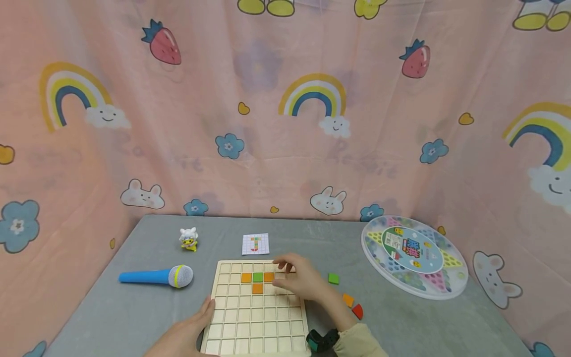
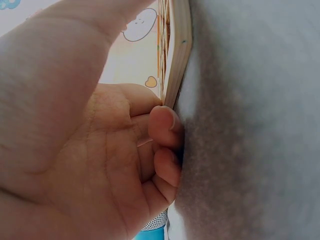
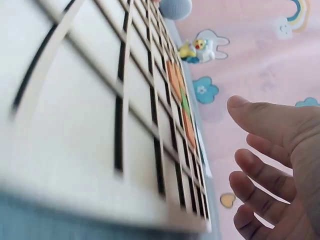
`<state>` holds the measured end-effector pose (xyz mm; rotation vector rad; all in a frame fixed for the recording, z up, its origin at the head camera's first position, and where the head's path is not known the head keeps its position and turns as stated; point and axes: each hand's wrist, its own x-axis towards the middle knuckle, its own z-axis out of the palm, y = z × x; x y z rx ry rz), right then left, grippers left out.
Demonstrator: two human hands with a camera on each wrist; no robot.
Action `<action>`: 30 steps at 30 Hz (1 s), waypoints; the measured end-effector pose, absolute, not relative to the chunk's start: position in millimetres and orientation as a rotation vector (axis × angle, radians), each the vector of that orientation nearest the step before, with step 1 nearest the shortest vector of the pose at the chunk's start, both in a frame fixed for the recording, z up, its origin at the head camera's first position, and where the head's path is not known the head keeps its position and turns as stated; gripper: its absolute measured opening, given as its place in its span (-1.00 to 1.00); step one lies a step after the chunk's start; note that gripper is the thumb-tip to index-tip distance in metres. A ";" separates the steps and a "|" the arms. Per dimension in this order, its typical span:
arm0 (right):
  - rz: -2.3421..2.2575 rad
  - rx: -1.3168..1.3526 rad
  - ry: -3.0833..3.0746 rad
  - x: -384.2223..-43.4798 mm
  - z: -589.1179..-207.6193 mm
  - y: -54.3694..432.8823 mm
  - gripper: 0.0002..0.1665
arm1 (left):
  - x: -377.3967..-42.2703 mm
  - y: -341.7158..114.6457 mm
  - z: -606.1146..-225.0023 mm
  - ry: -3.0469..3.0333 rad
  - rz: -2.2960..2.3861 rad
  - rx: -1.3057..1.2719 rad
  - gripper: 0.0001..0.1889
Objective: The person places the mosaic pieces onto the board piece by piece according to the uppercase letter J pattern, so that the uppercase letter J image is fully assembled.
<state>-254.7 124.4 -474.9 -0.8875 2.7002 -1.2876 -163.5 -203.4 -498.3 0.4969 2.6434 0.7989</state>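
A wooden grid board (image 1: pixel 252 315) lies on the table. Toward its far edge sit a green square tile (image 1: pixel 257 277) between two orange tiles (image 1: pixel 246 277), with one more orange tile (image 1: pixel 257 288) below the green. My left hand (image 1: pixel 187 329) holds the board's near left corner, fingers along the left side and thumb by the front edge. In the left wrist view its fingertips (image 2: pixel 165 125) touch the board's side. Above the board's far right part is my right hand (image 1: pixel 301 277), thumb and fingers apart. Nothing shows between its fingers (image 3: pixel 257 175) in the right wrist view.
Right of the board lie a loose green tile (image 1: pixel 333 278), an orange piece (image 1: pixel 348 300) and a red wedge piece (image 1: pixel 358 311). A pattern card (image 1: pixel 256 244) is behind the board. Left are a toy microphone (image 1: pixel 153 276) and figurine (image 1: pixel 189 239); right, a round game board (image 1: pixel 415 258).
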 end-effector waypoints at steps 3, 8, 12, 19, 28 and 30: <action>-1.257 -0.885 2.750 -253.3 -475.1 144.7 -0.49 | -162.9 -204.2 -499.5 2.662 0.788 0.523 0.27; -1.226 -0.811 2.851 -248.6 -476.7 181.1 -0.50 | -165.1 -206.1 -501.2 2.653 0.786 0.554 0.25; -1.230 -0.669 2.890 -246.3 -476.4 207.4 -0.50 | -167.4 -207.9 -502.5 2.643 0.772 0.583 0.24; -1.279 -0.494 2.915 -246.0 -478.7 242.1 -0.52 | -167.3 -209.7 -503.6 2.646 0.776 0.604 0.27; -1.296 -0.514 2.953 -245.7 -490.9 260.6 -0.55 | -169.1 -207.8 -501.4 2.599 0.808 0.518 0.28; -1.315 -0.512 2.937 -246.9 -493.2 262.3 -0.55 | -169.1 -207.9 -501.0 2.589 0.819 0.504 0.29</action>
